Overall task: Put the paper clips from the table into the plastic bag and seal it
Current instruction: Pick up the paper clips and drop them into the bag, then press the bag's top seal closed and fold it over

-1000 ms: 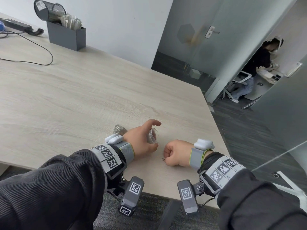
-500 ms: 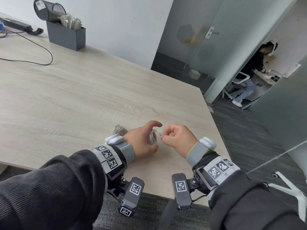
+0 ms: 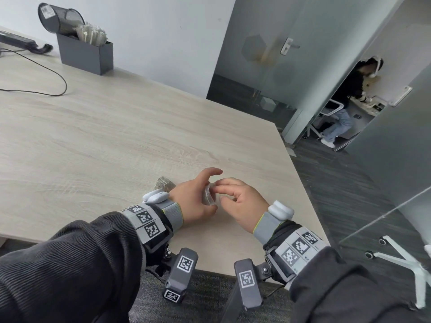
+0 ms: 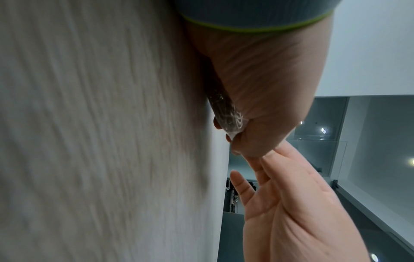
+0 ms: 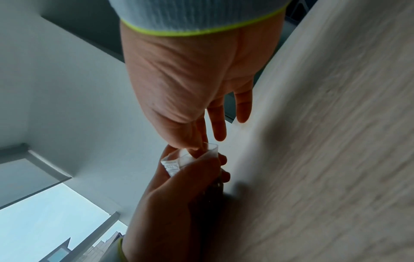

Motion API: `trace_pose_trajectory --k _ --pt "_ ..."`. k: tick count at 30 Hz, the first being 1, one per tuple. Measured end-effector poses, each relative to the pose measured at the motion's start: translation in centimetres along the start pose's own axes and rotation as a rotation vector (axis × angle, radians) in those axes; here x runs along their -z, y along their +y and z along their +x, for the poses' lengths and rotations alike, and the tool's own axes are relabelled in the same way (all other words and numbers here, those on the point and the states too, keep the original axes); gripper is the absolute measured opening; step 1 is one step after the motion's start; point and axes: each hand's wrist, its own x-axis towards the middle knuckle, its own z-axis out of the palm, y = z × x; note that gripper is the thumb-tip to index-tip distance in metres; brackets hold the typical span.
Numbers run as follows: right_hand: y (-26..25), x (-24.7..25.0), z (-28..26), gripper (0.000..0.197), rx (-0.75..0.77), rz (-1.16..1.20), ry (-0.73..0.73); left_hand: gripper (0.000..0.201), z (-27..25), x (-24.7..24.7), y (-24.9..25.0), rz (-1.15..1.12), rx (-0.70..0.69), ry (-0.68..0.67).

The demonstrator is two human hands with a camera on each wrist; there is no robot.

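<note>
My left hand (image 3: pixel 194 201) rests on the wooden table (image 3: pixel 112 136) near its front edge and grips a small clear plastic bag (image 3: pixel 208 195) with the mouth turned to the right. The bag (image 4: pixel 226 115) lies between palm and table. My right hand (image 3: pixel 242 203) meets it from the right. Its thumb and forefinger tips sit together inside the bag's mouth (image 5: pixel 190 156), and the other fingers are spread. No paper clip shows between them. A glinting clear bundle (image 3: pixel 164 183) pokes out behind the left wrist; I cannot tell whether it belongs to the bag.
A grey desk organiser (image 3: pixel 86 54) with a tipped mesh cup (image 3: pixel 60 17) stands at the far left by the wall, with a black cable (image 3: pixel 53 89) beside it. The table's right edge (image 3: pixel 300 183) is close to my right hand. Beyond a glass door, a person (image 3: pixel 347 99) sits.
My right hand lifted as a fist from the table, where a clip lay by it, and went left to the bag's mouth. Its fingers have now spread. The left hand stayed put.
</note>
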Motion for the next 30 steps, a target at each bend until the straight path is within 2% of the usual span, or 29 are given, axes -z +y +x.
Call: trace_pose_trajectory --k 4,9,13,16,18,21,24,28,30 --pt "0.2 0.3 0.1 0.046 0.036 -0.106 0.058 0.074 -0.2 0.0 0.2 0.064 -0.028 0.052" --pt "0.1 0.4 -0.4 0.049 0.091 -0.255 0.137 0.058 -0.8 0.3 0.2 0.169 -0.099 0.213" --pt "-0.1 1.1 -0.5 0.03 0.115 -0.361 0.209 0.038 -1.4 1.3 0.8 0.155 -0.094 0.301" --pt "-0.3 1.9 -0.4 0.013 0.087 -0.35 0.223 0.024 -1.5 2.6 1.7 0.124 -0.082 0.334" --pt "-1.0 2.5 -0.2 0.002 0.08 -0.313 0.236 0.014 -1.4 3.5 2.2 0.061 -0.046 0.332" --pt "-2.5 3.5 -0.1 0.008 0.095 -0.194 0.299 0.014 -1.0 4.6 3.0 0.022 -0.028 0.315" --pt "-3.9 4.1 0.0 0.008 0.059 -0.008 0.357 0.013 -0.9 5.6 4.2 -0.068 -0.075 0.346" --pt "-4.5 3.8 0.0 0.02 0.004 0.366 0.31 0.007 -1.1 6.4 5.3 -0.304 -0.104 0.36" --pt "-4.4 3.4 -0.1 0.013 -0.026 0.442 0.318 0.01 -1.2 6.3 5.4 -0.39 -0.101 0.341"
